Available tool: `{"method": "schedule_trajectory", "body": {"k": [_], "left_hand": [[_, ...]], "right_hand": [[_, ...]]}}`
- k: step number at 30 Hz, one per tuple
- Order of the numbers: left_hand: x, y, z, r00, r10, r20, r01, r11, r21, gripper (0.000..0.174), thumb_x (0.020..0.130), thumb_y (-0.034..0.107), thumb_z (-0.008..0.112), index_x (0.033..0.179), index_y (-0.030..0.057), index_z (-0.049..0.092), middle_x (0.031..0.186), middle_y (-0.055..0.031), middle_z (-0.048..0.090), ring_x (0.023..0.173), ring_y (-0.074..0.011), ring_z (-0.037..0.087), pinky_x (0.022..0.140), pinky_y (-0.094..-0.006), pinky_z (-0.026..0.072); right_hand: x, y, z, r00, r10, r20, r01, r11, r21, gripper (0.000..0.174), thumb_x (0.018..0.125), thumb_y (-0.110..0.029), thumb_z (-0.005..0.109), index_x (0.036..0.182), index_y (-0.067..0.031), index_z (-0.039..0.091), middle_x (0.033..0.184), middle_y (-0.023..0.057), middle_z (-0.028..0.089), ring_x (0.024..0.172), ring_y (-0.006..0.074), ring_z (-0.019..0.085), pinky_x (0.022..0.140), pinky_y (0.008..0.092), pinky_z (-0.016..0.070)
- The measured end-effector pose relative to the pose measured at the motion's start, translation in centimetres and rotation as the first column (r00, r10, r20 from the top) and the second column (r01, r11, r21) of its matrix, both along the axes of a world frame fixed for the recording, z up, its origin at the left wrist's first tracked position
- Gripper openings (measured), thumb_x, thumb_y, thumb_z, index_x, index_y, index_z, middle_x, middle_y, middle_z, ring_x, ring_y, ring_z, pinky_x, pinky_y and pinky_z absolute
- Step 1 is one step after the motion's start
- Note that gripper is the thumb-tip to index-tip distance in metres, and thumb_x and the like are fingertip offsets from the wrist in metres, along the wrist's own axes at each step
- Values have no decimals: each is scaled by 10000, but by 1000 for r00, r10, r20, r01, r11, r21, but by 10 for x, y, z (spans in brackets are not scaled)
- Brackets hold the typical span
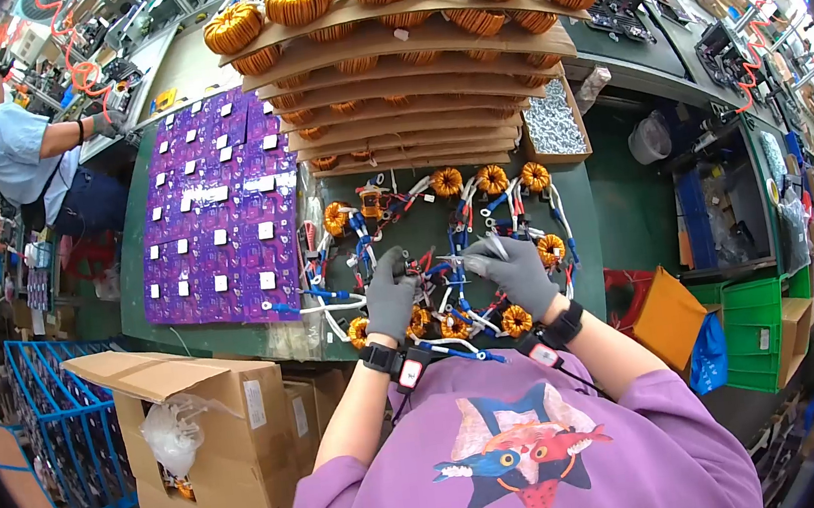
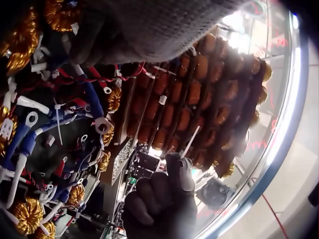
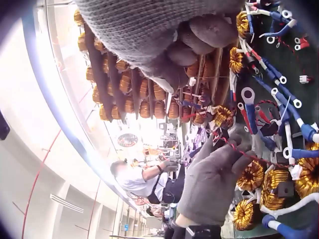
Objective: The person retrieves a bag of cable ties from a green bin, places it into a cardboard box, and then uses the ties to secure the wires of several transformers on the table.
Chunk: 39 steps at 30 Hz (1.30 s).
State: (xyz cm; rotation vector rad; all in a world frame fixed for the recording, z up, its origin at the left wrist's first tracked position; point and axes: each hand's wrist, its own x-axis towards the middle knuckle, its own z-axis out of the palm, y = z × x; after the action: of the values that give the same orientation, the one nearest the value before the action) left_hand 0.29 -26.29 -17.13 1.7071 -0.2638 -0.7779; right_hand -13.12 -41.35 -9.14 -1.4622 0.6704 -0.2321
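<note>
Both hands wear grey gloves and work over wired copper-wound ring coils on a green table. My left hand (image 1: 393, 304) pinches a thin twisted red-and-black wire (image 3: 234, 145), seen in the right wrist view. Facing it, my right hand (image 1: 522, 279) holds a slim pale pointed piece (image 2: 191, 141) between thumb and curled fingers; its exact kind I cannot tell. Around both hands lie blue-sleeved white cables with ring terminals (image 3: 247, 95). A coil (image 1: 516, 319) sits just below the right hand. White ties (image 2: 59, 124) band some of the cables.
Cardboard layers (image 1: 396, 67) loaded with coils rise behind the work. Purple circuit boards (image 1: 212, 216) cover the table's left part. A box of small pale parts (image 1: 553, 122) stands back right. An open carton (image 1: 198, 448) is at front left; another person (image 1: 33, 146) works beyond.
</note>
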Motion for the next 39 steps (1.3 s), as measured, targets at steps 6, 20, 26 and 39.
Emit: {"method": "schedule_trajectory", "body": {"k": [6,20,26,39], "left_hand": [[22,12,6,990,-45,-134,30,993,-113,433,816,26,618,1243,49,549,926,-76,642,652,-117,610,594,-237,526],[24,-6,5,916,-101,389,-56,927,372,346,782,185,673,1082,33,589,955,-173,678,909,-325,654,791,-385,511],[43,9,-10,991,-85,-101,80,995,-52,456,801,116,685,1203,-48,546,1046,-129,658,831,-162,645,697,-275,539],[22,-7,0,925,-9,379,-110,951,290,339,759,151,693,1058,16,611,949,-140,679,864,-246,665,779,-336,504]], "right_hand": [[37,-4,-23,987,109,-117,-121,988,-98,212,794,-189,681,928,-25,688,798,66,675,741,130,610,692,280,475],[99,18,-22,862,133,-489,-390,791,-471,313,730,-332,600,867,-62,679,852,171,669,847,353,635,748,421,489],[106,14,-32,865,155,-476,-372,836,-404,314,726,-324,619,871,-52,679,835,173,672,810,337,647,726,404,494],[111,9,-44,819,236,-523,-468,803,-370,355,739,-358,646,936,-66,691,867,177,678,823,331,651,750,393,499]]}}
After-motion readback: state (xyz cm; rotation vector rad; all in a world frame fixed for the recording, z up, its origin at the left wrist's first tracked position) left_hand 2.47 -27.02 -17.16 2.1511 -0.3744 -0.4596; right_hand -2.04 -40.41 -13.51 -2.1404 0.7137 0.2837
